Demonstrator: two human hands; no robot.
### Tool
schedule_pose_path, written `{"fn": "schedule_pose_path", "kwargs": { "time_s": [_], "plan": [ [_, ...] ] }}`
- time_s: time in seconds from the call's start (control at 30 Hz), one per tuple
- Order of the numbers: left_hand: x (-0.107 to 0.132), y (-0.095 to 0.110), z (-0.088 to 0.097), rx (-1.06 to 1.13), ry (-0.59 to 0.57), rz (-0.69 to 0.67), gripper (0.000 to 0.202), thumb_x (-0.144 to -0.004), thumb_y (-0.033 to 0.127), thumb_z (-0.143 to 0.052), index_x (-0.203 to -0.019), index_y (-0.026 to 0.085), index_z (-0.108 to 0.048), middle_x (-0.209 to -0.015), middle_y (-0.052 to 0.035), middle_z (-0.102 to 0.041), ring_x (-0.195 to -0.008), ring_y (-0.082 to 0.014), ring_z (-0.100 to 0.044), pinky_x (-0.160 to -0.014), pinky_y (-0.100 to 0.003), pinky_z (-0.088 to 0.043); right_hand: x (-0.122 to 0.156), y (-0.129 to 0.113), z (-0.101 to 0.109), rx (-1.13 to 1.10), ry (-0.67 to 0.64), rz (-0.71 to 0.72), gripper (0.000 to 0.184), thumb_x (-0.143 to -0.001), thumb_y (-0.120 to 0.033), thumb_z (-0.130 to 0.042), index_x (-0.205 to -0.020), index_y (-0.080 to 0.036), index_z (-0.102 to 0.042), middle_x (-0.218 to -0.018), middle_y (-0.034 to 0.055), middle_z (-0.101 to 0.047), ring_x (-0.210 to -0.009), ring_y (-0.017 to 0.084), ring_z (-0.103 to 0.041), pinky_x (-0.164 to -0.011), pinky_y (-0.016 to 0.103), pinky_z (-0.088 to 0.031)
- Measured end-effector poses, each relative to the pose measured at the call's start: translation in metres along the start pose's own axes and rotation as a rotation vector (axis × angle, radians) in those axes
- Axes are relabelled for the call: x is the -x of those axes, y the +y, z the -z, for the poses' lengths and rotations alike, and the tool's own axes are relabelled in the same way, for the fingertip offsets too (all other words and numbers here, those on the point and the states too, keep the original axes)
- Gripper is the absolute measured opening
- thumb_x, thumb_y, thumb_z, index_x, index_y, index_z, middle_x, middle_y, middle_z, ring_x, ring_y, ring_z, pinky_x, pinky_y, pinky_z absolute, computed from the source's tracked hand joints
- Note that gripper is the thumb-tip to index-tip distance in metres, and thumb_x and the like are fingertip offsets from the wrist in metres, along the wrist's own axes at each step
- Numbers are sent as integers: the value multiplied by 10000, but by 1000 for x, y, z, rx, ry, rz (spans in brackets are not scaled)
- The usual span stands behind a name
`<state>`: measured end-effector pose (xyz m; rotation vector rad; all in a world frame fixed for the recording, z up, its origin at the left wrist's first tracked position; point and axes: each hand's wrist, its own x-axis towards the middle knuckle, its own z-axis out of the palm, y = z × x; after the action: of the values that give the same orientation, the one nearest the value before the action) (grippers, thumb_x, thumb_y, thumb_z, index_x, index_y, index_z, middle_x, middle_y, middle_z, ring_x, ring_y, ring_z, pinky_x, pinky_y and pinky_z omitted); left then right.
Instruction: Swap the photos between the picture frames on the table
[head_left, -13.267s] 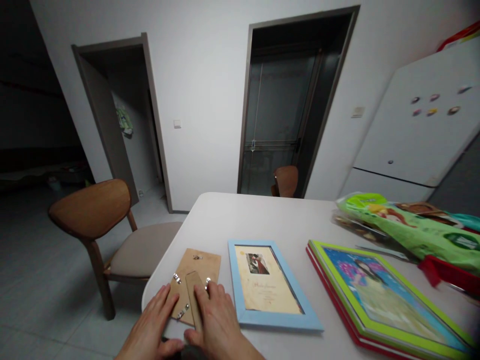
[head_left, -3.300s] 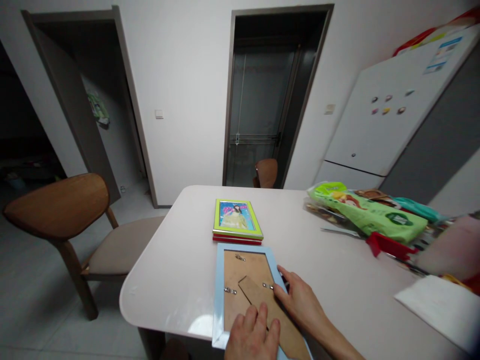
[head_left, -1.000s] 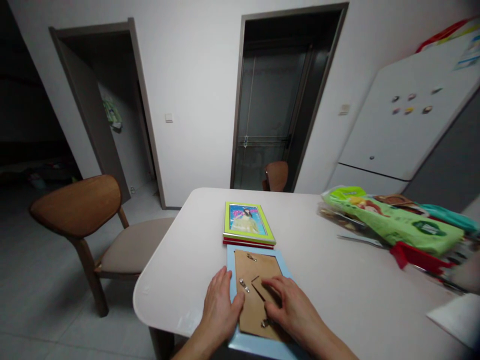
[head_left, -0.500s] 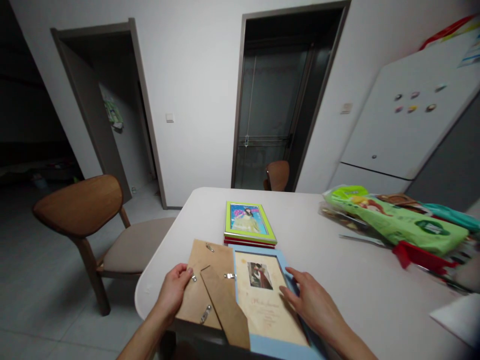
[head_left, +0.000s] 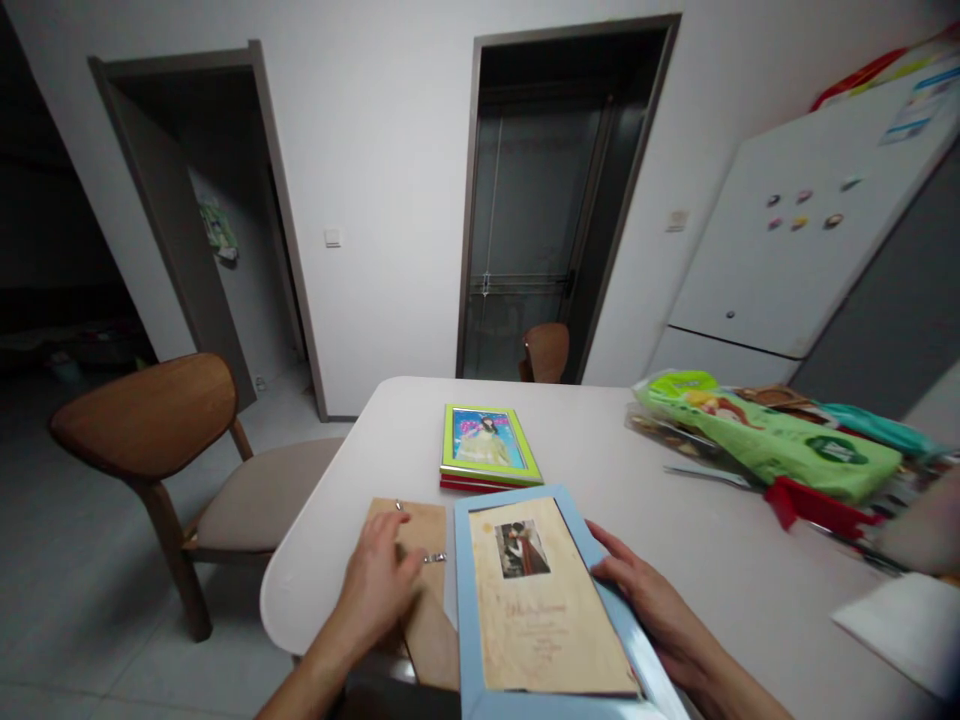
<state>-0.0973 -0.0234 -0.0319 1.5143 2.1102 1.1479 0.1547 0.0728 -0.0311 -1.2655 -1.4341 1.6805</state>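
A light blue photo frame (head_left: 464,610) lies in front of me, tilted a little, with a cream printed sheet (head_left: 555,635) showing a small picture inside its border. My right hand (head_left: 645,600) grips the frame along its right edge, fingers over the rim. To the left of the frame is its brown backing board (head_left: 431,520), with metal clips and a stand leg (head_left: 431,640). My left hand (head_left: 381,575) rests over this board, fingers apart and covering part of it. Just beyond lies a stack of frames, the top one a green photo frame (head_left: 491,450) with a picture of a figure in a pale dress.
On the right of the white table (head_left: 585,430) lie a green plastic package (head_left: 795,440), a knife-like metal tool (head_left: 705,476), a red-handled item (head_left: 795,505) and white paper (head_left: 907,625). A wooden chair (head_left: 150,410) stands at the left, another chair (head_left: 546,350) behind the table.
My left hand has moved from the backing board's left edge onto its surface. My right hand has closed on the blue frame's right edge, and the frame now sits over the board's right side.
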Motion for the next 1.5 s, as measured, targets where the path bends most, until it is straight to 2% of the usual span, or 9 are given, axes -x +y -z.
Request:
{"fn": "schedule_pose_path", "kwargs": {
  "time_s": [0.2, 0.33, 0.43, 0.57, 0.77, 1.0, 1.23, 1.33, 1.5],
  "plan": [
    [25, 91, -76, 153, -228, -151, 713, -607, 325, -589, -1227, 139, -292, -1284, -98, -315, -1175, -245, -260, -989, -353, -218, 19, -22, -17, -96, 32, 35, 788, -661, -327, -504, -1301, -171, -71, -744, 31, -646, -613, 169, -607, -607, 291, -464],
    [19, 110, -76, 162, -255, -141, 716, -583, 213, -547, -1239, 123, -274, -1275, -99, -308, -1161, -251, -272, -990, -349, -220, 11, -15, -11, 29, 76, 76, 750, -665, -327, -512, -1287, -166, -127, -651, -1, -618, -531, 151, -578, -506, 255, -439],
    [7, 96, -46, 281, -174, -95, 634, -598, 126, -467, -1207, 160, -296, -1124, -68, -432, -906, -166, -481, -818, -261, -401, -3, 2, 2, 293, 135, 129, 648, -673, -296, -471, -1252, -119, -240, -582, -18, -576, -466, 138, -539, -440, 235, -392],
    [-4, 47, -10, 383, -63, 54, 561, -619, 59, -388, -1164, 170, -313, -868, -6, -521, -654, -98, -526, -636, -196, -435, -21, 22, 18, 707, 283, 216, 493, -664, -265, -432, -1132, -112, -439, -582, -5, -573, -554, 165, -560, -539, 261, -405],
    [7, -16, -9, 98, -82, 155, 620, -595, 39, -379, -1199, 130, -275, -835, -14, -583, -751, -142, -564, -672, -218, -423, -29, 34, 24, 975, 355, 299, 460, -685, -291, -408, -1077, -73, -507, -888, 111, -630, -777, 212, -582, -733, 298, -412],
    [18, -12, -7, -332, -99, -27, 446, -640, 109, -394, -1083, 117, -454, -1058, -90, -526, -1006, -196, -457, -886, -276, -317, -28, 36, 20, 1159, 388, 339, 418, -703, -286, -407, -1043, -77, -532, -877, 123, -616, -779, 219, -571, -753, 321, -412],
    [32, -9, -5, -341, -90, -155, 473, -645, 144, -390, -1110, 93, -457, -1131, -122, -485, -1079, -225, -394, -944, -331, -277, -27, 34, 18, 1199, 449, 471, 418, -719, -311, -406, -1039, -73, -534, -978, 147, -564, -898, 244, -517, -827, 361, -374],
    [41, 1, -8, -302, -246, -236, 596, -589, 172, -450, -1181, 113, -405, -1298, -103, -333, -1197, -244, -251, -998, -364, -199, -21, 29, 6, 1145, 438, 541, 411, -708, -293, -415, -1031, -72, -540, -997, 148, -559, -912, 249, -502, -848, 376, -356],
    [49, 21, -19, -350, -468, -207, 707, -521, 150, -460, -1222, 120, -366, -1339, -93, -248, -1234, -273, -162, -1013, -432, -103, -8, 24, -38, 744, 133, 422, 432, -729, -311, -385, -1072, -79, -506, -830, 82, -625, -665, 167, -570, -675, 289, -439]
  ]
}}
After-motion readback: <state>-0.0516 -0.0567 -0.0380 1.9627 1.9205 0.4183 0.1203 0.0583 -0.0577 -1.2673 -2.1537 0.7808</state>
